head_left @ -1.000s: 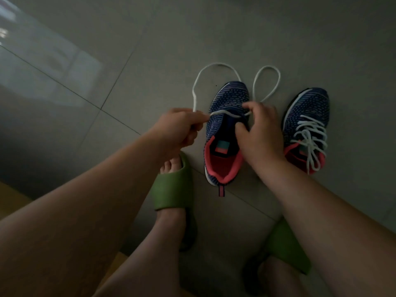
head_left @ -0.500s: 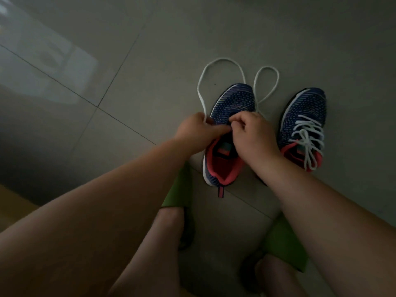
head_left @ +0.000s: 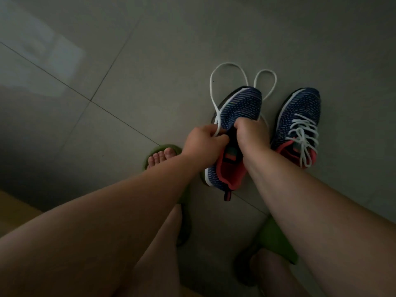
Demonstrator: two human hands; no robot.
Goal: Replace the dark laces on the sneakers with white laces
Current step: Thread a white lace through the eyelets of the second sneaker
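Observation:
Two navy knit sneakers with pink linings stand on the grey tiled floor. The left sneaker (head_left: 242,103) carries a white lace (head_left: 216,69) whose two ends loop out over the floor past its toe. My left hand (head_left: 203,142) pinches the left strand at the shoe's eyelets. My right hand (head_left: 251,133) grips the right side of the shoe's throat, and the lace there is hidden under its fingers. The right sneaker (head_left: 300,116) is fully laced in white and stands untouched.
My feet in green slippers (head_left: 162,150) rest on the floor just behind the shoes, one (head_left: 276,239) under my right forearm. A wooden surface edge (head_left: 12,209) shows at the lower left. Grey floor tiles (head_left: 107,61) stretch to the left and beyond.
Both hands moved from pulling the lace apart to meeting over the left sneaker's eyelets, and the shoe's heel shifted slightly. The lace loops on the floor grew larger.

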